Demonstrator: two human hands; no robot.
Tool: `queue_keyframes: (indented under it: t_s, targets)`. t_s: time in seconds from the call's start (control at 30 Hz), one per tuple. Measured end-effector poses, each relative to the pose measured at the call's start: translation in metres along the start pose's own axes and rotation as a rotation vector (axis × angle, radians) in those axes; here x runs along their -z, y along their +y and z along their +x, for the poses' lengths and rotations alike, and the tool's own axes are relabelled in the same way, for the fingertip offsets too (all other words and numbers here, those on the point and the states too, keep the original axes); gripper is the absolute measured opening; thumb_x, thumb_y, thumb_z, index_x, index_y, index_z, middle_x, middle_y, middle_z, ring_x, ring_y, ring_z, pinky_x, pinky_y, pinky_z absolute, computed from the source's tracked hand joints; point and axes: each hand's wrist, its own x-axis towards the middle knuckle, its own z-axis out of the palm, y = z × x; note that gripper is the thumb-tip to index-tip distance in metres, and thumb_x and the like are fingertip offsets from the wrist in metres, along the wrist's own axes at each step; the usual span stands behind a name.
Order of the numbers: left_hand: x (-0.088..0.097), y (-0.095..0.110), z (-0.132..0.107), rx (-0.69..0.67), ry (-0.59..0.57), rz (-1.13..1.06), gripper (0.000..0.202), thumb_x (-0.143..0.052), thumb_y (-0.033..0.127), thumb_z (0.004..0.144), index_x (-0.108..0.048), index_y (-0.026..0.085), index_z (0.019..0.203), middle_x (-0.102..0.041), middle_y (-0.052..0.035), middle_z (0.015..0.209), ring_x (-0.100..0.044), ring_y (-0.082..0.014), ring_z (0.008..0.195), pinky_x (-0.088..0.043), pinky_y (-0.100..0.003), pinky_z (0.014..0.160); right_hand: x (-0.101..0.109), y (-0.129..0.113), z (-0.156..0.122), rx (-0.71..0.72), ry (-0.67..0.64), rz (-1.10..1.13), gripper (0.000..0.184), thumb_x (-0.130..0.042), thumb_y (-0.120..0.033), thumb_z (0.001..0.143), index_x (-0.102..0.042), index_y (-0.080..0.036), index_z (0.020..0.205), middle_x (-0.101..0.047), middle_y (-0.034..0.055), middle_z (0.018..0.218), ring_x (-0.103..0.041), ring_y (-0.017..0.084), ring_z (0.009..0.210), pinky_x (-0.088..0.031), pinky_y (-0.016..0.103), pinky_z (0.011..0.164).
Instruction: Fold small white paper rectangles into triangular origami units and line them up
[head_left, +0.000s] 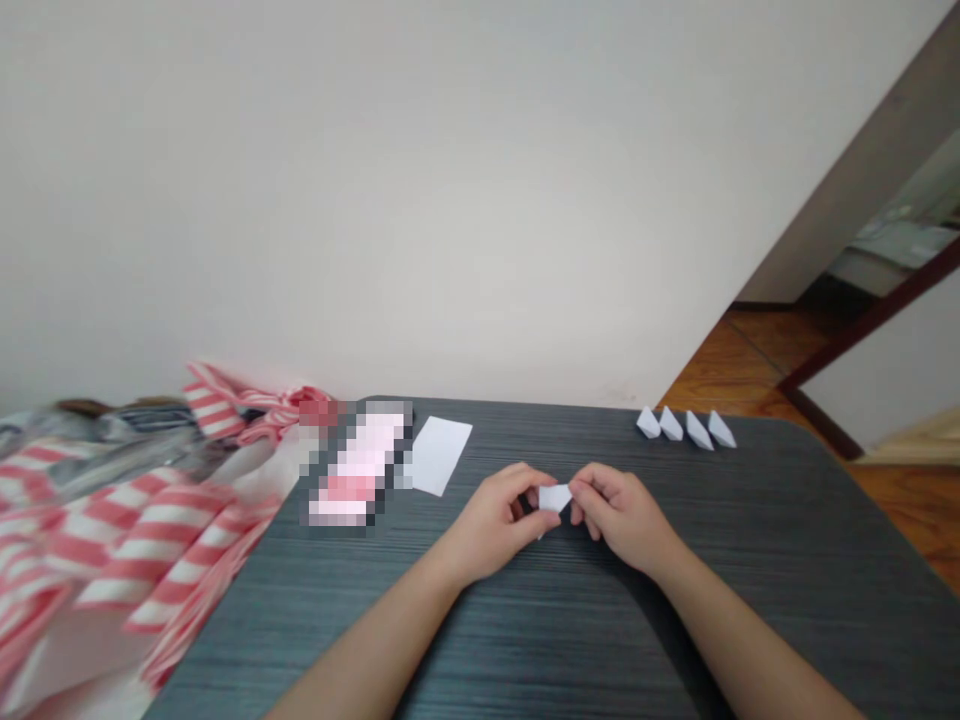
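Observation:
Between my two hands, a small folded piece of white paper (555,497) is held just over the dark table. My left hand (501,520) pinches its left side, thumb below and fingers above. At the right end, my right hand (616,508) grips the paper's tip between thumb and fingertips. Part of the paper is hidden behind the left fingers. Several folded white paper shapes with pointed tips (673,427) stand in a row at the table's far right. Flat white paper (441,456) lies to the left, beyond my left hand.
The dark wood-grain table (480,640) meets a pale wall (480,200) at the back. A pixelated pink-and-white rectangular object (360,470) lies at its left edge. Red-and-white striped cloth (142,530) is heaped left of the table. A wooden floor (757,355) shows at right.

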Motion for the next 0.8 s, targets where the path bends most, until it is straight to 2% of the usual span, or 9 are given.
queue_keyframes:
  t_s: [0.2, 0.37, 0.57, 0.67, 0.8]
  targets:
    - [-0.002, 0.004, -0.001, 0.029, -0.037, 0.057, 0.022, -0.072, 0.032, 0.079, -0.067, 0.018, 0.095, -0.06, -0.0004, 0.084, -0.053, -0.0119, 0.07, -0.041, -0.021, 0.06, -0.002, 0.002, 0.001, 0.011, -0.056, 0.087, 0.02, -0.052, -0.027, 0.092, -0.061, -0.017, 0.078, -0.054, -0.0062, 0.046, -0.047, 0.009, 0.038, -0.038, 0.02, 0.046]
    - [-0.003, 0.004, -0.001, 0.06, -0.039, -0.003, 0.018, -0.069, 0.029, 0.081, -0.065, 0.017, 0.094, -0.062, 0.0008, 0.082, -0.053, -0.0106, 0.067, -0.039, -0.02, 0.06, -0.006, 0.004, 0.0, 0.037, -0.117, 0.217, 0.005, -0.063, -0.022, 0.084, -0.06, -0.017, 0.086, -0.062, -0.0023, 0.068, -0.052, 0.009, 0.05, -0.041, 0.02, 0.049]
    - [-0.001, 0.005, -0.001, 0.059, -0.051, -0.047, 0.017, -0.07, 0.027, 0.08, -0.065, 0.017, 0.092, -0.064, 0.0007, 0.081, -0.055, -0.0117, 0.07, -0.04, -0.021, 0.062, -0.008, 0.004, 0.0, 0.051, -0.126, 0.206, 0.005, -0.064, -0.019, 0.084, -0.06, -0.017, 0.086, -0.06, -0.0023, 0.068, -0.053, 0.009, 0.053, -0.042, 0.021, 0.051]
    - [-0.001, 0.005, -0.001, 0.065, -0.049, -0.093, 0.018, -0.067, 0.025, 0.083, -0.065, 0.017, 0.098, -0.066, -0.0005, 0.085, -0.057, -0.0121, 0.072, -0.042, -0.021, 0.061, -0.008, 0.009, 0.0, 0.048, -0.115, 0.214, 0.008, -0.062, -0.024, 0.087, -0.059, -0.018, 0.091, -0.063, 0.0001, 0.075, -0.054, 0.01, 0.054, -0.045, 0.022, 0.05]
    - [0.0, 0.004, 0.0, 0.09, -0.029, -0.131, 0.02, -0.064, 0.028, 0.086, -0.065, 0.017, 0.102, -0.067, -0.0023, 0.089, -0.058, -0.013, 0.074, -0.043, -0.021, 0.061, -0.008, 0.013, -0.001, 0.075, -0.079, 0.156, 0.012, -0.056, -0.027, 0.092, -0.057, -0.019, 0.101, -0.063, -0.0005, 0.072, -0.056, 0.011, 0.054, -0.045, 0.023, 0.05]
